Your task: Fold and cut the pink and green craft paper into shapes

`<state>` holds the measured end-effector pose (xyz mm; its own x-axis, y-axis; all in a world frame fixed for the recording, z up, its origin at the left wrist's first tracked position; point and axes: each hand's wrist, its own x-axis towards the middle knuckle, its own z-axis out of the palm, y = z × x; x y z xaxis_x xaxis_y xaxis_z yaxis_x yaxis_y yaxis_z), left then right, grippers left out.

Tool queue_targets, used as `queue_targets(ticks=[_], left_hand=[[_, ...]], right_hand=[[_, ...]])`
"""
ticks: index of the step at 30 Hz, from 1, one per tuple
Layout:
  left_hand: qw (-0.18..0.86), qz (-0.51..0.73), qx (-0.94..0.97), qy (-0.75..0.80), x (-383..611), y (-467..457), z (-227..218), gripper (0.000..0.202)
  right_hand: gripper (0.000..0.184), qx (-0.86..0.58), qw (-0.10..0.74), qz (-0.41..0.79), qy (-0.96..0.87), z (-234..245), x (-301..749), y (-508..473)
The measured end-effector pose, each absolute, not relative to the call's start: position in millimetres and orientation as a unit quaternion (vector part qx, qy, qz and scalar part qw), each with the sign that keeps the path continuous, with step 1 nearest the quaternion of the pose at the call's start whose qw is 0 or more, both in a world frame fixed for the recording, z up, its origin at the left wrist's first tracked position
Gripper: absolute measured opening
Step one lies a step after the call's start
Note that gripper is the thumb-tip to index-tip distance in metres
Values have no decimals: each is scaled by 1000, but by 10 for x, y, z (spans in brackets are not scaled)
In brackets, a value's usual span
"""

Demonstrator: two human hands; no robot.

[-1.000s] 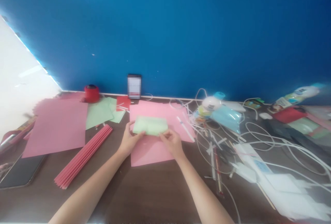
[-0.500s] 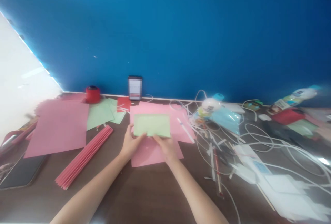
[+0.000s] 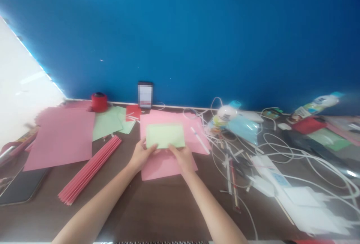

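A small light green paper lies flat on a pink sheet in the middle of the dark table. My left hand pinches the green paper's near left corner. Pressed on its near edge, my right hand has its fingers curled on the paper. Both forearms reach in from the bottom of the view.
A pleated red paper fan and a large pink sheet lie to the left, beside a dark phone. More green paper, a red spool and an upright phone stand by the blue wall. White cables and clutter fill the right.
The green paper, held loosely curved a second ago, has been flattened onto the pink sheet. My right hand slid left along its near edge.
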<state>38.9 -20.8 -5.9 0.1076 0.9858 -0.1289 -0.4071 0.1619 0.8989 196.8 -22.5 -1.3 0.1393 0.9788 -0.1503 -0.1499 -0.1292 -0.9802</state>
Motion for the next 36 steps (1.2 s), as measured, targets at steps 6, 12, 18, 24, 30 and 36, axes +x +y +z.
queue_targets(ticks=[6,12,18,24,30,36], left_hand=[[648,537,383,380,365,-206,-46,63],[643,521,397,397,350,-180,-102,63],[623,524,418,403,336,-168,-95,61],[644,482,436,403,287,-187,-20,57],[641,476,436,415,259,-183,-30,54],[628,499,422,422,271,-166,-68,55]], right_hand=[[33,-535,539,535,-370,-62,1995,-208],[33,-521,543,555,-355,-106,2009,-183],[33,-503,583,549,-326,-146,2038,-168],[34,-511,567,545,-348,-127,2066,-168],[33,-521,547,539,-372,-57,2069,-185],[33,-516,555,533,-377,-62,2162,-137]])
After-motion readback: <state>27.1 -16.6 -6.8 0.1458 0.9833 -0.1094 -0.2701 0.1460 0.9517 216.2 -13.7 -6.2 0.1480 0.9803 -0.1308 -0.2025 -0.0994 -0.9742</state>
